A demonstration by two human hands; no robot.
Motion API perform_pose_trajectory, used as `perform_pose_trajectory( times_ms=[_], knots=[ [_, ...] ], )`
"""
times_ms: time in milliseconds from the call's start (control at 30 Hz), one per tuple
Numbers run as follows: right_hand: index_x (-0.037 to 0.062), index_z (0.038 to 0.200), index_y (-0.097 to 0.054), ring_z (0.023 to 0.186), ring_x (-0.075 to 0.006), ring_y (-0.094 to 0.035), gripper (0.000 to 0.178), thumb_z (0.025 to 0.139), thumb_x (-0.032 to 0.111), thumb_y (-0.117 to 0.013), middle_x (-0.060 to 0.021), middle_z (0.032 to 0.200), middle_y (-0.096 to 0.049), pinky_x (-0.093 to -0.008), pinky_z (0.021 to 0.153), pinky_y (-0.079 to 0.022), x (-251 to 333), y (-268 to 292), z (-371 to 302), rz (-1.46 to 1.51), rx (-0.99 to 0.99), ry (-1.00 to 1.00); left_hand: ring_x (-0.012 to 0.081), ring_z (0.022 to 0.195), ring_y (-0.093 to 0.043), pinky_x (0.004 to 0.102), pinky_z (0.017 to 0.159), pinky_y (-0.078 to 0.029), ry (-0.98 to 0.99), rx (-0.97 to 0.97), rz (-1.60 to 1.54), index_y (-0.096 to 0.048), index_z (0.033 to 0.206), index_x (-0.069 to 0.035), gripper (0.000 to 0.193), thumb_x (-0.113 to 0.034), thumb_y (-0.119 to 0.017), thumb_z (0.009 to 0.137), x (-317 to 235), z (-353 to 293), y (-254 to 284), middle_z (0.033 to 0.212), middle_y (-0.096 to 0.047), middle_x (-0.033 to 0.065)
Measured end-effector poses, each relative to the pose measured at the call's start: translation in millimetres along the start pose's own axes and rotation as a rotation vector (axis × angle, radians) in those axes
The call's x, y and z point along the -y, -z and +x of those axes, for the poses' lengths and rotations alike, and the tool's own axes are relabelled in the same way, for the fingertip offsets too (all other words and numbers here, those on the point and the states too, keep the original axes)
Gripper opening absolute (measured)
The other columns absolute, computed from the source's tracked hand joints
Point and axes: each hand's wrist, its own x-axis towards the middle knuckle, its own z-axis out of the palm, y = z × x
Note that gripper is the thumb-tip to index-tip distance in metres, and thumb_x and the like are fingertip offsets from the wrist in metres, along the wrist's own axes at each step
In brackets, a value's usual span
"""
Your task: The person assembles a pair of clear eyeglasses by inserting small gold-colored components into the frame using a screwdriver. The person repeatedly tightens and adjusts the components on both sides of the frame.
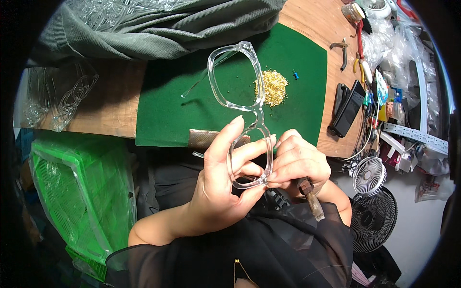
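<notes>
A clear plastic eyeglass frame [261, 115] is held up over the table's near edge, its upper rim toward the far side. My left hand [221, 168] is closed around its nearer rim, the thumb and fingers on both sides. At the hinge corner of that rim, my right hand [300, 161] is closed with its fingertips against the frame. A tool with a worn brown handle [312, 200] sticks out from under the right hand; its working end is hidden. Past the frame lies a pile of tiny gold-coloured parts [273, 88] on a green mat [177, 115].
A blue push pin [296, 75] sits near the pile. Grey cloth [163, 36] with many clear frames lies far left, more clear frames [72, 101] below it. A green crate [81, 192] stands at left. Pliers [342, 53], a phone [349, 109] and fans [369, 175] are at right.
</notes>
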Motion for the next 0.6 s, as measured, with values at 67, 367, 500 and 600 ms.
perform_pose_trajectory(
  times_ms=[67,367,500,600],
  knots=[
    [0.0060,0.082,-0.066,0.064,-0.0179,-0.056,0.015,0.071,0.012,-0.074,-0.0037,0.076,-0.064,-0.0302,0.061,-0.040,-0.4,1.5,1.5,0.006,0.020,0.000,0.0182,0.100,-0.060,0.0267,0.085,-0.049,-0.008,0.002,0.018,0.003,0.140,-0.008,0.099,0.013,-0.066,0.073,-0.8,1.0,0.5,0.128,-0.046,0.0250],
    [0.0074,0.081,-0.066,0.066,-0.0179,-0.057,0.015,0.069,0.009,-0.074,-0.0020,0.075,-0.063,-0.0305,0.062,-0.041,2.8,2.1,0.8,0.034,0.034,-0.071,0.0197,0.094,-0.062,0.0267,0.081,-0.050,-0.049,0.006,0.120,0.002,0.140,-0.008,0.098,0.012,-0.067,0.073,1.1,-0.6,-1.9,0.127,-0.047,0.0261],
    [0.0077,0.081,-0.065,0.066,-0.0181,-0.057,0.016,0.068,0.007,-0.074,-0.0014,0.074,-0.063,-0.0305,0.063,-0.041,3.0,1.1,1.2,0.050,0.037,-0.087,0.0194,0.093,-0.063,0.0264,0.080,-0.050,-0.060,0.025,0.121,0.002,0.140,-0.007,0.098,0.012,-0.067,0.073,0.8,-1.2,0.5,0.127,-0.047,0.0266],
    [0.0078,0.082,-0.064,0.066,-0.0186,-0.056,0.016,0.069,0.007,-0.074,-0.0013,0.075,-0.062,-0.0306,0.062,-0.041,5.1,2.7,3.0,0.023,0.069,-0.084,0.0192,0.092,-0.063,0.0259,0.079,-0.050,-0.063,0.036,0.122,0.002,0.140,-0.007,0.098,0.012,-0.067,0.073,-0.5,-0.9,0.4,0.127,-0.047,0.0266]
  ],
)
